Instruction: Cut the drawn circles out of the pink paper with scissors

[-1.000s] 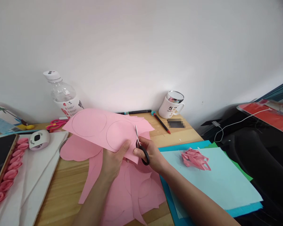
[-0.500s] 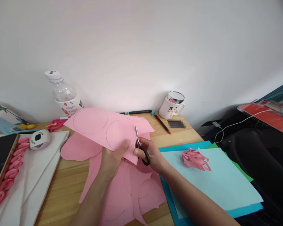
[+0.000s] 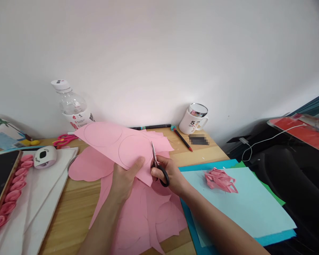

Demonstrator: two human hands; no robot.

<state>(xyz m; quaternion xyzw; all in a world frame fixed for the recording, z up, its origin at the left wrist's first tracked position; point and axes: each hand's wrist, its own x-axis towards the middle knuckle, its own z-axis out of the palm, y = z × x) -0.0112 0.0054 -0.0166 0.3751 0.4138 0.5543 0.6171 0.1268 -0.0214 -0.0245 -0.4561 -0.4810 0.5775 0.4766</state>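
My left hand [image 3: 126,177] pinches the lower edge of a pink paper sheet [image 3: 111,140] with its thumb on top. Pencil-drawn circles show on that sheet, which is tilted above the table. In my right hand [image 3: 168,173] is a pair of black-handled scissors [image 3: 163,175], its blades pointing up at the sheet's right edge, beside one circle. More pink paper [image 3: 134,219] lies beneath both hands, some with drawn curves. A rounded pink piece [image 3: 91,164] rests to the left, partly under the held sheet.
Crumpled pink paper strips [image 3: 220,180] lie on light blue paper [image 3: 250,202] at right. Behind stand a mug [image 3: 188,121] and a bottle [image 3: 73,104]; a red-tipped pencil [image 3: 183,139] lies near the mug. Pink scissors [image 3: 65,139], rolled pink paper roses [image 3: 12,196] and a phone [image 3: 2,177] are at left.
The held sheet has shifted slightly and turned a little, its lower corner moving left. The scissors and my right hand are almost in the same place.
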